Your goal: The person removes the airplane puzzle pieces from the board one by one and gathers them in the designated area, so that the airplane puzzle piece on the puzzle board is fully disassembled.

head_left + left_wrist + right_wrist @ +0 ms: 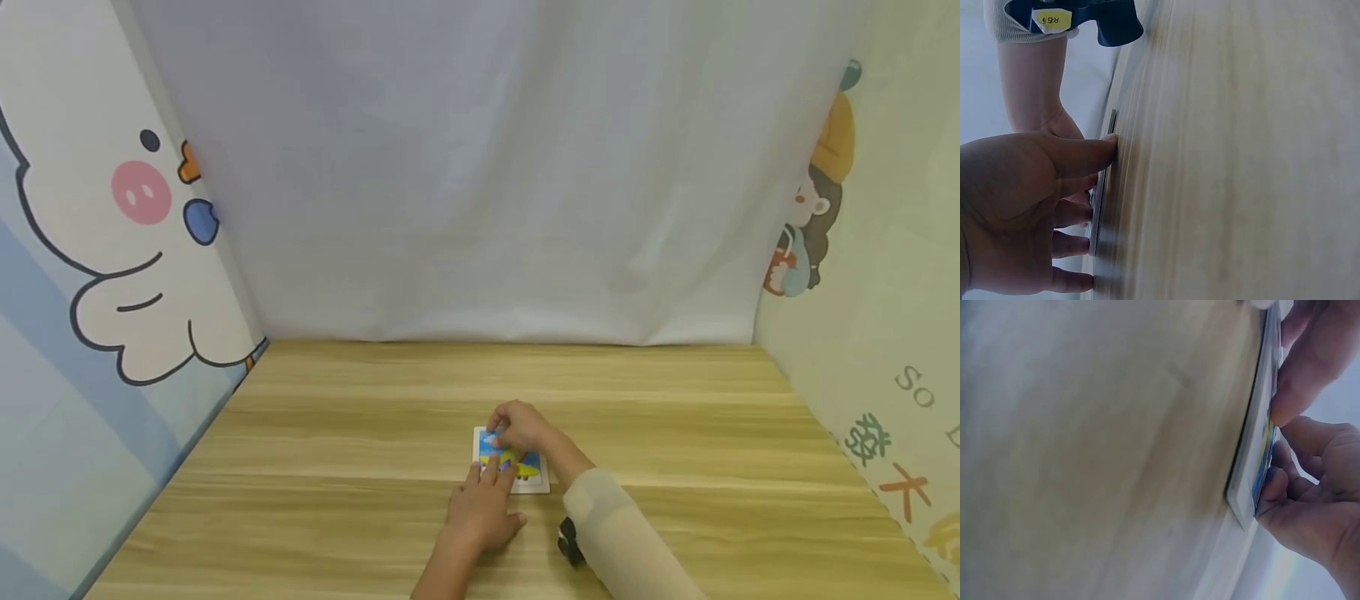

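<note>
A small flat picture board (534, 482) with a white border and a blue and yellow picture lies on the table. My left hand (482, 508) rests on its near left part, fingers spread forward and thumb out to the side. In the left wrist view the board (1097, 215) shows edge-on beyond the left hand (1016, 206). My right hand (519, 427) reaches over the far left part, fingers bent and fingertips on the picture. In the right wrist view the right hand (1319, 494) curls at the board's edge (1244, 494); I cannot tell whether it pinches a piece.
The wood-grain table (337, 442) extends around the board. A white curtain (465, 183) hangs along its far edge, with printed panels at the left (67, 333) and right (847, 333). A dark device (1085, 15) with a yellow label is strapped to the right sleeve.
</note>
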A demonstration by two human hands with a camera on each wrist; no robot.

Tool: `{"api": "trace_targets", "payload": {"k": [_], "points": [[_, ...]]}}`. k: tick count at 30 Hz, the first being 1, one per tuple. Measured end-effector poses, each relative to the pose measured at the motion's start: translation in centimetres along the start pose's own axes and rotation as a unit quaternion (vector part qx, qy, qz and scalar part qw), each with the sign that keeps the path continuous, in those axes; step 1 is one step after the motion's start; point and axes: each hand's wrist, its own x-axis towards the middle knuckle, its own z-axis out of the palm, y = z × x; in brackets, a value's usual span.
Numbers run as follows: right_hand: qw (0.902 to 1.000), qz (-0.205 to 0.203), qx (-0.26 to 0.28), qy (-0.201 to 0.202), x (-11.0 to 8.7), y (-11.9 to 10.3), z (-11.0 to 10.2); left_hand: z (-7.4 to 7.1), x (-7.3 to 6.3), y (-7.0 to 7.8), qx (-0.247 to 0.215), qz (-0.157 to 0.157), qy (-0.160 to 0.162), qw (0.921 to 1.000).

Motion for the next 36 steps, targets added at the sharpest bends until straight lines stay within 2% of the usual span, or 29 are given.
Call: {"api": "trace_targets", "payload": {"k": [11,24,31,36], "points": [[0.9998,0.005,-0.016,-0.014,0.01,-0.31,0.42,-0.1,-0.14,-0.08,-0.002,-0.004,-0.004,1.0],[0.9996,0.022,-0.02,-0.001,-0.05,-0.92,-0.07,-0.26,0.32,-0.17,0.003,0.002,0.006,1.0],[0.9996,0.023,0.001,-0.016,-0.08,-0.66,0.1,-0.21,0.25,-0.13,0.018,0.004,-0.003,0.9998],[0.9998,0.014,0.013,-0.008,0.11,-0.34,0.24,-0.25,0.28,-0.2,0.013,0.001,0.0,0.9999]]}}
